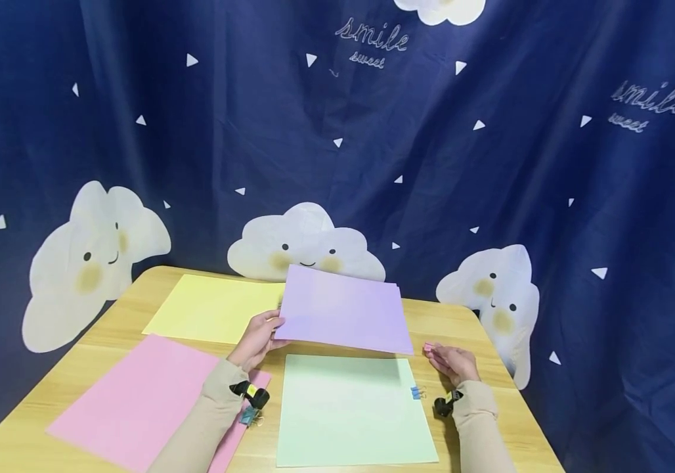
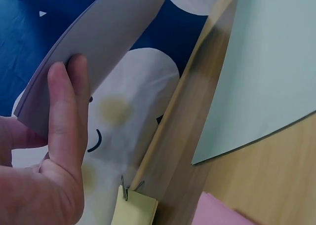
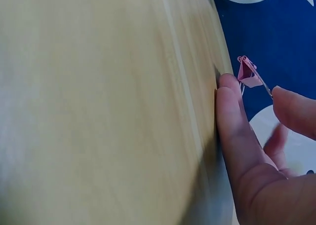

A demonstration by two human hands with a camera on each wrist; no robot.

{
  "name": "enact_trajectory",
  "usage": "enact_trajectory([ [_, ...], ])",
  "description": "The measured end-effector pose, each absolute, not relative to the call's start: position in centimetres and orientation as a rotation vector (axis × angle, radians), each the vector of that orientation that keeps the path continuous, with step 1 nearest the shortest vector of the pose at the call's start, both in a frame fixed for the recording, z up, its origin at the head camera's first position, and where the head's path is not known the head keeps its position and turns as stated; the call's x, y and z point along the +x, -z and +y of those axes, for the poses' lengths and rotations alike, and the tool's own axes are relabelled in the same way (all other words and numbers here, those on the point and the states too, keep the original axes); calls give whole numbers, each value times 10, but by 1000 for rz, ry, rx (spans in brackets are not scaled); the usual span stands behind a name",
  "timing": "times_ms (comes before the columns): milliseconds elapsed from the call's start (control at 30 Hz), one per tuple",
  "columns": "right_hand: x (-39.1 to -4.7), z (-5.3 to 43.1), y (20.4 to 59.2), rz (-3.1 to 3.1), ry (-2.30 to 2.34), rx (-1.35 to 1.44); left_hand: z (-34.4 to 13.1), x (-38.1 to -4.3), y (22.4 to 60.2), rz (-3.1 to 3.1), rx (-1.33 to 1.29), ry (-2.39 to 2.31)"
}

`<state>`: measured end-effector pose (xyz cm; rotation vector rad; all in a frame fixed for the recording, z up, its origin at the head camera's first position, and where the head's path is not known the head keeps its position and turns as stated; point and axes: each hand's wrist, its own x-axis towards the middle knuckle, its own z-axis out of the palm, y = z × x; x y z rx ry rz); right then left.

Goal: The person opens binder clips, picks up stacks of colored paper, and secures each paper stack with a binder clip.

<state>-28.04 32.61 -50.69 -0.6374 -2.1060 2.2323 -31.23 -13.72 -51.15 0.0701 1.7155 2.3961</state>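
My left hand (image 1: pixel 259 338) holds a stack of purple paper (image 1: pixel 343 312) by its left edge, lifted above the table. In the left wrist view the thumb lies on one face of the purple sheets and the fingers on the other. A pink binder clip (image 3: pixel 250 73) is pinched by its wire handles between the thumb and fingers of my right hand (image 1: pixel 454 363), to the right of the purple stack and apart from it. Below the purple paper lies a green paper stack (image 1: pixel 355 414), with a blue binder clip (image 1: pixel 416 393) on its right edge.
Yellow paper (image 1: pixel 213 309) lies at the back left, its wire clip (image 2: pixel 126 189) showing in the left wrist view. Pink paper (image 1: pixel 136 401) lies front left, near a teal binder clip (image 1: pixel 249 416). A dark blue curtain (image 1: pixel 290 131) hangs behind the wooden table (image 1: pixel 450 322).
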Motion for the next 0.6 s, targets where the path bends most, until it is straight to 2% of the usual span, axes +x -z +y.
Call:
enact_trajectory([
  [600,-276,329,507,-1989,-2353,-650,-155,-314,519,1698,66,-2406],
])
